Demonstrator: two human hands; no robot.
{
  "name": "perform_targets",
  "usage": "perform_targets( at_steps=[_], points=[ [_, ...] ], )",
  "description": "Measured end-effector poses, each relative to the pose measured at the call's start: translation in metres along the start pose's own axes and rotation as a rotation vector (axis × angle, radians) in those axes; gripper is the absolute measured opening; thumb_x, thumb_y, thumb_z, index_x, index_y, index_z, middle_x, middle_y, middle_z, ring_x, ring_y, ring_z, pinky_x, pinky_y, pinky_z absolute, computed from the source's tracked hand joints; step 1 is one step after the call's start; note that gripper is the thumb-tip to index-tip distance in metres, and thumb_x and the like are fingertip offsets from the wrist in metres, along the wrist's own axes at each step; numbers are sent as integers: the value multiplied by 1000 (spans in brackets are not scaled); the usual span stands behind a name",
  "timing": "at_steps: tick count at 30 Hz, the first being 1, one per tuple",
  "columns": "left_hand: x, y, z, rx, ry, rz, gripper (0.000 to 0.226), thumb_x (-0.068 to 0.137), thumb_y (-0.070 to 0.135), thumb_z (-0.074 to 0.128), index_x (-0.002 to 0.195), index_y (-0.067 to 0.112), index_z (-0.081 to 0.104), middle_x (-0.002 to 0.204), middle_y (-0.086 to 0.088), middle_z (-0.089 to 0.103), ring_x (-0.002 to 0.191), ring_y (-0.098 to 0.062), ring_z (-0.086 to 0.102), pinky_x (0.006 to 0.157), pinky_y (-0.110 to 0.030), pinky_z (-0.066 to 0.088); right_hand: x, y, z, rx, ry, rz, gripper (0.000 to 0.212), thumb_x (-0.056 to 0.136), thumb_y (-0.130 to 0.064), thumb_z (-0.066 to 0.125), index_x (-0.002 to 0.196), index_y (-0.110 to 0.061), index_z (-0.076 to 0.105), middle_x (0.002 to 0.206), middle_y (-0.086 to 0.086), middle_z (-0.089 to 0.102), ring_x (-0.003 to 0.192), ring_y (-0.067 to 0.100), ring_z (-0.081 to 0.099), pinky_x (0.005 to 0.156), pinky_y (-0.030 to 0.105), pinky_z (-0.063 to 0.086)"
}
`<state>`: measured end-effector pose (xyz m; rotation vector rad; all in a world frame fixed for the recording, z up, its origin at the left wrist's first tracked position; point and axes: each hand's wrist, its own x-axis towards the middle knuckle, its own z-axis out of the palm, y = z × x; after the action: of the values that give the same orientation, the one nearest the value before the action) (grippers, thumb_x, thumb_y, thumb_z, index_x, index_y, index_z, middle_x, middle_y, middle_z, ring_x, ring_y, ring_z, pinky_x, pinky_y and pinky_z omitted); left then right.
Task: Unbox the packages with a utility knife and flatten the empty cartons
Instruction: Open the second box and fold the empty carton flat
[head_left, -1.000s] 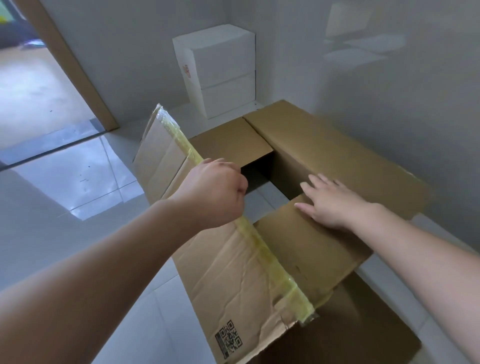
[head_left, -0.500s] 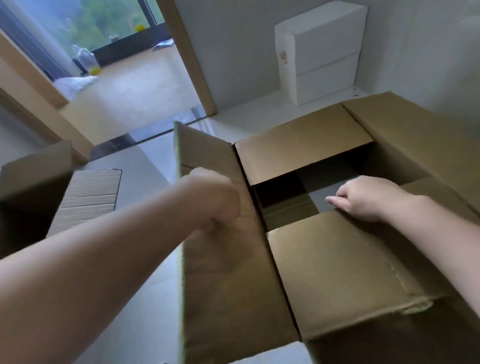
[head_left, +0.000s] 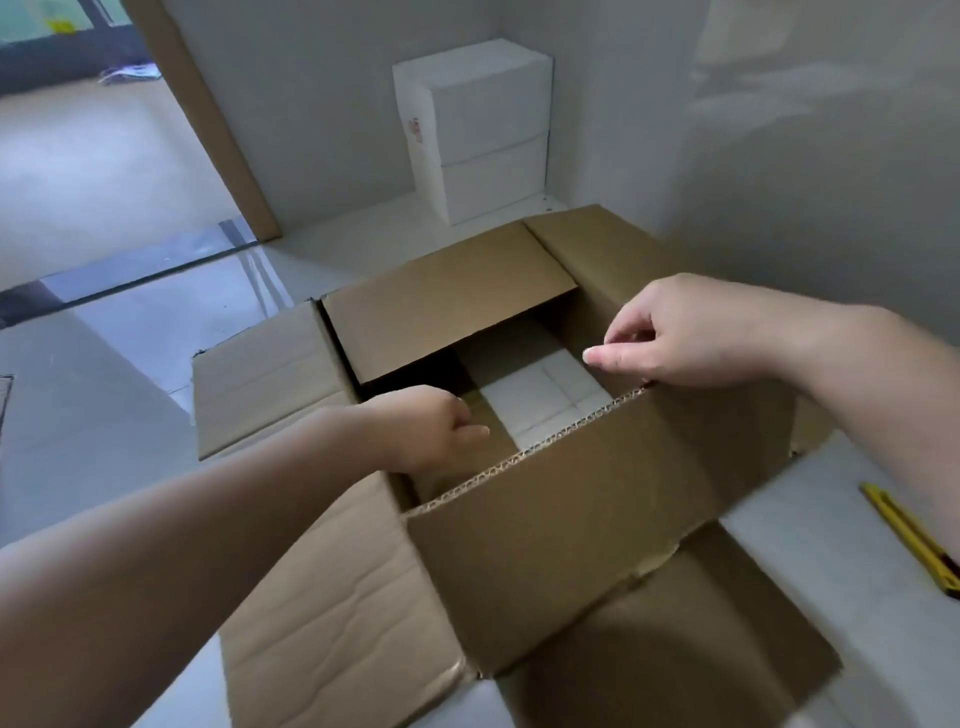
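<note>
Between the left hand (head_left: 431, 428) and right hand (head_left: 691, 332) the carton (head_left: 545, 540) gapes open down to bare floor; its far flap (head_left: 441, 306) overhangs beyond them, its upright wall (head_left: 571, 514) blocks the near side.

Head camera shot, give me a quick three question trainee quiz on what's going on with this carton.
1. True or false: the floor tiles show through the brown carton.
2. Where does the yellow utility knife lie? A) in the left hand B) on the floor right of the carton C) inside the carton
3. Fill in: the two ____ boxes are stacked by the wall.

Key: 1 true; 2 B; 3 white. The right hand is above the carton's rim.
</note>
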<state>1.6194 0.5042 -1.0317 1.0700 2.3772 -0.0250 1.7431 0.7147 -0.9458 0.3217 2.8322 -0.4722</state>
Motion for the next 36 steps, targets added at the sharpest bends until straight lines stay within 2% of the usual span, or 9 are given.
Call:
perform_targets(
  at_steps=[5, 9, 14, 17, 21, 24, 27, 32, 36],
  points=[
    [6, 47, 23, -38, -140, 189, 43, 93, 61, 37, 93, 24, 60, 91, 8, 61, 86, -11, 58, 83, -32, 49, -40, 20, -12, -214, -245, 194, 36, 85, -59, 55, 98, -28, 68, 78, -5, 71, 64, 10, 69, 69, 29, 56],
    [13, 74, 50, -13, -301, 293, 53, 91, 66, 33, 115, 27, 62, 111, 10, 62, 101, -11, 58, 96, -35, 48, -63, 43, 30, -404, -497, 306, 63, 73, -66, 63, 120, -24, 60, 114, -1, 66, 101, 23, 64, 88, 41, 53],
    [25, 83, 73, 24, -397, 365, 48, 88, 70, 36, 101, 32, 62, 100, 13, 62, 93, -8, 59, 90, -34, 49, -77, 56, 90, -434, -459, 261, 92, 64, -66, 74, 138, -23, 39, 127, 9, 39, 112, 28, 47, 91, 42, 46],
    [25, 83, 80, 94, -392, 406, 44, 90, 68, 34, 84, 32, 58, 84, 14, 57, 81, -8, 55, 78, -30, 45, -75, 62, 116, -558, -404, 140, 90, 61, -74, 69, 132, -23, 43, 120, 9, 38, 112, 28, 38, 94, 47, 40],
    [28, 71, 79, 166, -318, 386, 48, 92, 64, 33, 100, 27, 62, 89, 10, 59, 85, -13, 56, 80, -31, 47, -67, 66, 114, -575, -420, 90, 88, 59, -82, 62, 124, -25, 48, 116, 5, 43, 111, 25, 36, 89, 42, 40],
    [39, 50, 78, 160, -233, 335, 50, 93, 61, 36, 125, 28, 56, 125, 7, 54, 112, -16, 52, 98, -35, 43, -56, 67, 106, -465, -433, 112, 87, 58, -89, 51, 122, -30, 49, 116, 0, 45, 113, 23, 38, 94, 41, 40],
    [51, 22, 73, 190, -171, 227, 62, 95, 57, 35, 145, 19, 35, 152, -2, 30, 140, -22, 28, 113, -37, 28, -39, 63, 106, -380, -382, 105, 89, 71, -87, 35, 137, -29, 42, 131, 2, 44, 121, 23, 40, 101, 41, 38],
    [66, -28, 53, 206, -84, 17, 67, 97, 55, 34, 150, 16, 21, 159, -11, 6, 146, -28, 6, 118, -42, 16, 2, 42, 108, -394, -335, 81, 68, 87, -73, 31, 136, -27, 43, 140, 6, 39, 127, 26, 39, 103, 43, 38],
    [71, -64, 31, 219, 101, 3, 66, 98, 48, 37, 151, 16, 14, 160, -9, -1, 147, -24, 2, 119, -39, 6, 43, 20, 100, -434, -281, 27, 61, 91, -65, 35, 137, -25, 42, 143, 7, 35, 130, 27, 37, 103, 43, 39]
  ],
)
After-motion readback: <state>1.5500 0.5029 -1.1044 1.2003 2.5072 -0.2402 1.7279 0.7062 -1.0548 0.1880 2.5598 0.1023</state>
